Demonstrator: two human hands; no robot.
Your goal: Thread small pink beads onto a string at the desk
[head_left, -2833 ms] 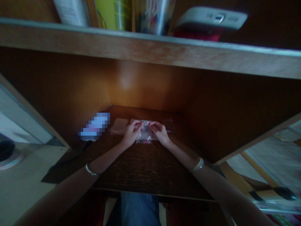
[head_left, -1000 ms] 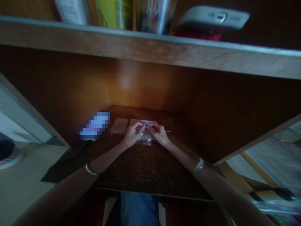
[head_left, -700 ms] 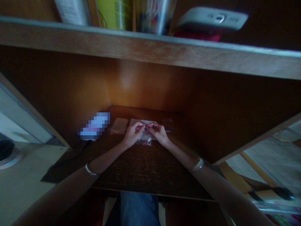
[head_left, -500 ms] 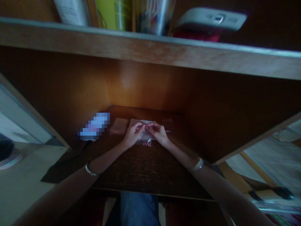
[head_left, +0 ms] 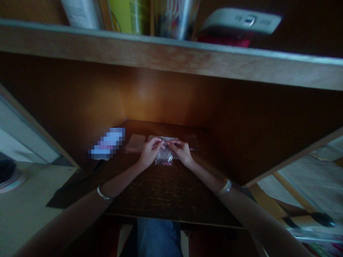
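Both my hands meet over a small clear plastic bag (head_left: pixel 164 157) with pink bits at its bottom, held just above the dark wooden desk (head_left: pixel 160 192). My left hand (head_left: pixel 149 152) pinches the bag's top edge from the left, fingers closed. From the right, my right hand (head_left: pixel 182 151) pinches the same top edge. Their fingertips almost touch. What lies between the fingertips is too small to make out.
More clear bags (head_left: pixel 135 142) lie flat on the desk behind my hands. A blurred pale object (head_left: pixel 108 143) sits at the left. A shelf board (head_left: pixel 171 57) with books and a grey device (head_left: pixel 241 21) hangs overhead. Side panels wall in the desk.
My hands drew closer together along the bag's top edge, from apart at its corners to nearly touching. The bag has stayed in the same spot.
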